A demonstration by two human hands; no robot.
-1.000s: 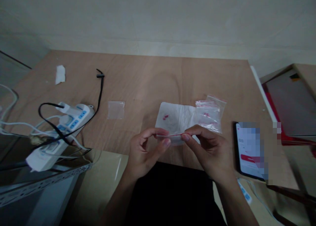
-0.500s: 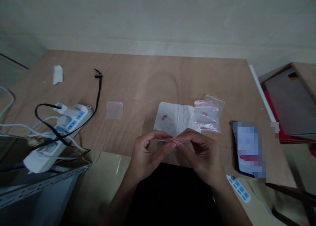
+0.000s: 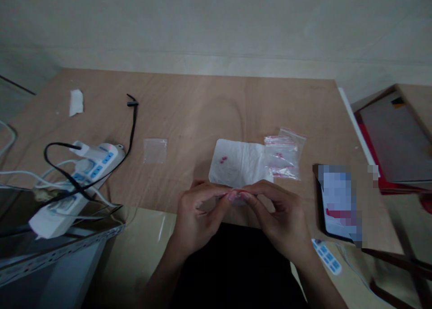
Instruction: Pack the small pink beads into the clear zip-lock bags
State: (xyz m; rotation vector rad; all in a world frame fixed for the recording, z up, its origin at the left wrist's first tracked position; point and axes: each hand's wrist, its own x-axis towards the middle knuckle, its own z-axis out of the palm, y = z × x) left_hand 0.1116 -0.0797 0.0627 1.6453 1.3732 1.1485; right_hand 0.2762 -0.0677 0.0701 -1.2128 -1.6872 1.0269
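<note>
My left hand (image 3: 202, 210) and my right hand (image 3: 275, 214) meet at the table's near edge, both pinching the top of a small clear zip bag (image 3: 239, 200) with a red strip. Most of the bag is hidden by the fingers. Just beyond them lies a white paper tissue (image 3: 232, 165) with a few small dark-pink pieces (image 3: 223, 159) on its left part. Overlapping the tissue's right side is a pile of clear zip bags (image 3: 283, 158) with red edges; pink bits show in the top one.
A power strip (image 3: 101, 163) with tangled cables sits at the left. A clear plastic square (image 3: 155, 150), a black cable tip (image 3: 132, 104) and a white scrap (image 3: 76, 103) lie on the wooden table (image 3: 175, 102). A phone (image 3: 339, 205) rests at the right.
My fingers have shifted along the bag's top edge, and the bag, formerly seen as a thin line, now shows its red strip and some clear film between the hands.
</note>
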